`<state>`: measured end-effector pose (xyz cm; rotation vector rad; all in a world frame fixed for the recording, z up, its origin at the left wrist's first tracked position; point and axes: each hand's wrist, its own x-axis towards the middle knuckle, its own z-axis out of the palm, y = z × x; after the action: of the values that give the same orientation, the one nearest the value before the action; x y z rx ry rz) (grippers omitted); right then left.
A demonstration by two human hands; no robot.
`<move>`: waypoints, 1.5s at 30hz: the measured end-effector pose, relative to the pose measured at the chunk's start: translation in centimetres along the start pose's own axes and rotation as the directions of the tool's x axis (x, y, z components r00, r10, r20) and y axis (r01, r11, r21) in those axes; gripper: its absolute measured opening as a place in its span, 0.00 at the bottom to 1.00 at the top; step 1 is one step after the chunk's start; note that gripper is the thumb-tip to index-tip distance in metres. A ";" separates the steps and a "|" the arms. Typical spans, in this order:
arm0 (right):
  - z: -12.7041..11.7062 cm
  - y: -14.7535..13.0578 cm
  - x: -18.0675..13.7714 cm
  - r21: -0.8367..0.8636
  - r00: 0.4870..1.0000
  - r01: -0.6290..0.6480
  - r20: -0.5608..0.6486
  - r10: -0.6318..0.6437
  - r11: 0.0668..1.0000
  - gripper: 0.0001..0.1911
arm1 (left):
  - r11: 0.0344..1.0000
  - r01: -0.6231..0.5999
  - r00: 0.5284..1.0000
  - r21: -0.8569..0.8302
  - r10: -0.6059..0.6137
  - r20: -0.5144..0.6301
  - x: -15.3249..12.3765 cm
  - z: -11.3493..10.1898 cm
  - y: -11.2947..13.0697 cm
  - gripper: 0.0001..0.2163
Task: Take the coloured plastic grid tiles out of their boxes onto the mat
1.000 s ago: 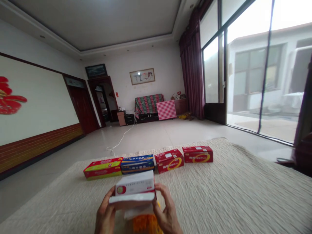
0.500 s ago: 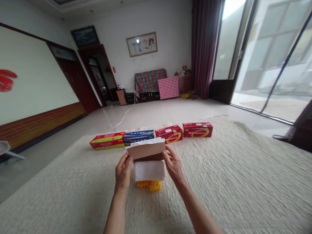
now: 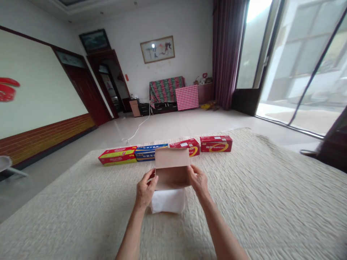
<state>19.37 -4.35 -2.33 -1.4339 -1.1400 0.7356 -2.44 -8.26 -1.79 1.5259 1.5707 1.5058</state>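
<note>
A cardboard box (image 3: 172, 177) with its flap up is held between my two hands, its plain brown inside turned toward me. My left hand (image 3: 146, 189) grips the left side with the thumb along the edge. On the opposite side, my right hand (image 3: 199, 182) is closed on the box wall. Just below the box, nearer to me, is a white piece (image 3: 168, 201) with a soft-looking lower edge; I cannot tell whether it is paper or cloth, or whether it is joined to the box.
Beyond the box, a red and yellow-green carton (image 3: 118, 156), a blue carton (image 3: 148, 153) and two red cartons, one partly covered (image 3: 187, 145) and one at the right (image 3: 216, 144), stand in a row on the cream quilted cover (image 3: 257, 202). A white cable (image 3: 139, 126) lies on the floor behind.
The box has tilted so more of its inside shows, and both hands have shifted slightly right. The white piece has come lower, and the yellow toothed plastic pieces beneath it are out of sight.
</note>
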 end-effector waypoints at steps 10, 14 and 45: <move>-6.3 -2.4 1.1 -0.311 0.997 0.068 -0.015 -0.077 0.948 0.21 | 0.997 0.013 0.987 -0.072 -0.002 0.160 -0.8 3.0 2.4 0.23; -9.0 -2.1 1.4 -0.442 0.997 0.068 -0.002 -0.076 0.894 0.20 | 0.999 -0.031 0.964 -0.008 0.032 0.263 -1.2 4.4 2.9 0.20; -7.0 0.3 -8.4 -0.112 0.625 0.738 0.484 -0.612 0.665 0.11 | 0.877 -0.464 0.843 0.122 0.395 0.366 -2.9 -0.1 0.4 0.23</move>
<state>22.94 -14.69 -2.49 -0.9403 -2.0595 0.3007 -1.57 -10.97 -2.34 2.2435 1.2652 1.2298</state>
